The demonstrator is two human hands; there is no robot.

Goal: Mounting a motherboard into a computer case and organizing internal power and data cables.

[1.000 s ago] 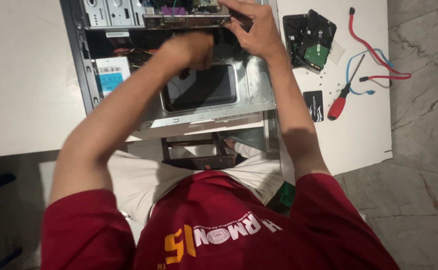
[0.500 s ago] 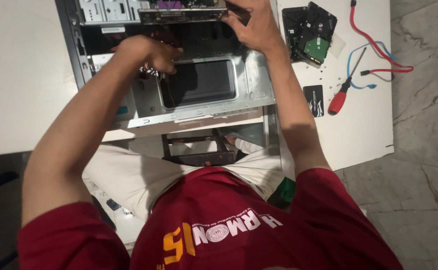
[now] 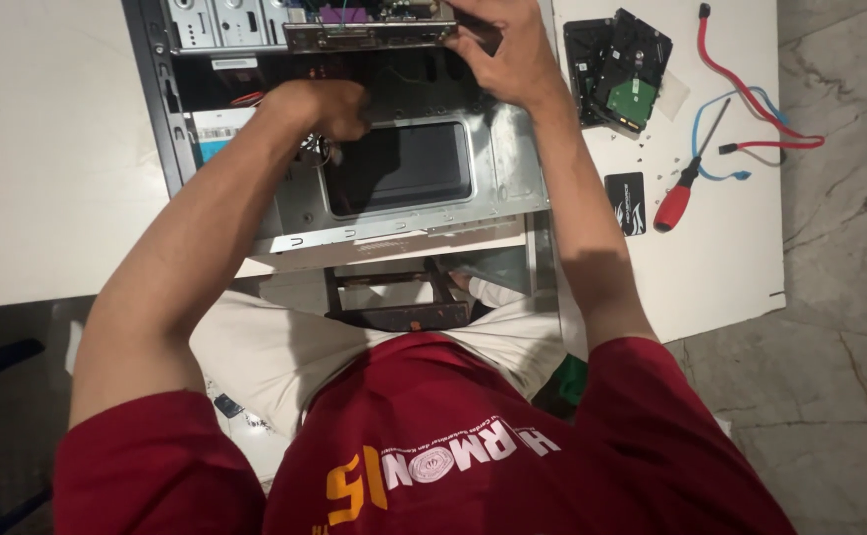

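Your left hand (image 3: 320, 107) is curled into a loose fist inside the open computer case (image 3: 394, 188), left of centre in the upper frame, closed around something small near the wires at the cutout's left edge; what it pinches cannot be made out. Your right hand (image 3: 508, 59), at upper centre, has its fingers pressed onto the top edge of the metal rear panel strip (image 3: 369, 35), thumb side tucked under, gripping rather than spread.

The case lies on its side on the white bench (image 3: 47, 149), its side cover off and the grey tray with the large rectangular cutout exposed. In my judgement the work is at a middle stage: the case is opened and at least one drive is already out, while the parts at the top edge remain seated and both hands are engaged there.

Count, left to right: one computer case; one hard drive (image 3: 620, 71) lying circuit side up, right of the case; one small black card (image 3: 625, 202) below it; one red-handled screwdriver (image 3: 686, 186); one blue cable (image 3: 726, 139) and one red cable (image 3: 751, 94) at upper right. A few loose screws appear near the screwdriver; too small to count.
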